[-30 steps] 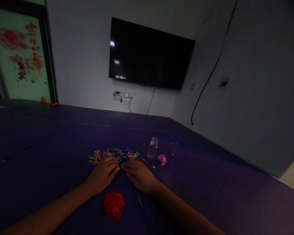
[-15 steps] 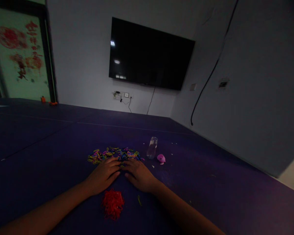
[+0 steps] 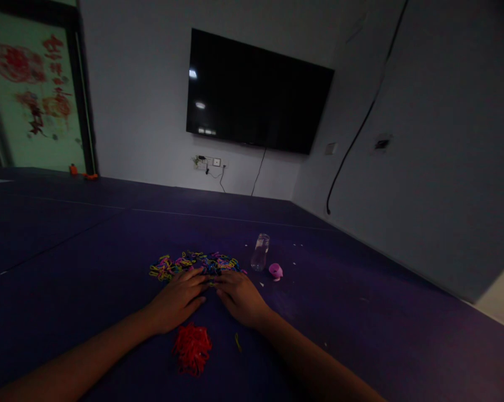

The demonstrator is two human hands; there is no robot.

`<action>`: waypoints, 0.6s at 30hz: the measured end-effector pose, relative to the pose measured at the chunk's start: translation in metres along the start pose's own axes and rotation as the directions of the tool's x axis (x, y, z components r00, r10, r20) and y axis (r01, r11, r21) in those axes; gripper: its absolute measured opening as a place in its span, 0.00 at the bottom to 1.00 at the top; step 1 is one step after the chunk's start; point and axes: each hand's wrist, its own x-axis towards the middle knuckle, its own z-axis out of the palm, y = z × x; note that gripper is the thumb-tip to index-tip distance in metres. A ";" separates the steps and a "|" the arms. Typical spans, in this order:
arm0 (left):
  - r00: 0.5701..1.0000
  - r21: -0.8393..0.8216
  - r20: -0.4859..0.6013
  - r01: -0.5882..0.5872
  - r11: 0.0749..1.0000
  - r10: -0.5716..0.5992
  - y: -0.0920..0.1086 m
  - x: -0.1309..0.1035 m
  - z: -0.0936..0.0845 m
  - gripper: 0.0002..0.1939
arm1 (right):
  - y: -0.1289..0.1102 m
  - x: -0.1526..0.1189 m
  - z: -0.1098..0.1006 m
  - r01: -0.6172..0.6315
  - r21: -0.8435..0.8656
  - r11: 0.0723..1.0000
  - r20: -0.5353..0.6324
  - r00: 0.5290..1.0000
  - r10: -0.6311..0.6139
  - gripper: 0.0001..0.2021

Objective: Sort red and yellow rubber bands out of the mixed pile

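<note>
A spread of many-coloured rubber bands [image 3: 168, 267] lies on the dark purple surface in front of me. My left hand [image 3: 183, 295] rests palm down at its near edge, fingers stretched out and the thumb apart. My right hand [image 3: 240, 296] lies palm down at the right part of the same edge, its fingers reaching toward the left fingertips. Fingertips of both hands touch or cover some bands, so what lies under them is hidden. Nearer to me, between my forearms, sits a heap of red rubber bands [image 3: 192, 349]. One yellow-green band [image 3: 237, 342] lies alone to its right.
Beyond my right hand a clear plastic bottle [image 3: 260, 252] is on the surface, beside a small pink cup-like piece [image 3: 276, 272]. White scraps [image 3: 262, 285] lie scattered around them. A dark television [image 3: 258, 92] hangs on the far wall.
My right hand has shifted slightly, its thumb now closer in to the fingers. My left hand and the piles look almost the same.
</note>
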 end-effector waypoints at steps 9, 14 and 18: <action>1.000 0.014 0.030 0.004 1.000 -0.005 -0.004 -0.001 0.003 0.19 | -0.004 -0.003 -0.004 -0.099 0.016 0.995 0.066 0.993 0.098 0.20; 0.999 0.006 0.042 -0.013 1.000 0.013 -0.001 0.000 0.000 0.19 | 0.000 -0.002 0.001 -0.143 -0.001 0.990 0.076 0.987 0.143 0.22; 0.997 -0.003 0.063 -0.037 0.999 0.037 -0.002 0.000 0.000 0.20 | 0.000 -0.002 0.001 -0.123 -0.020 0.992 0.053 0.991 0.124 0.20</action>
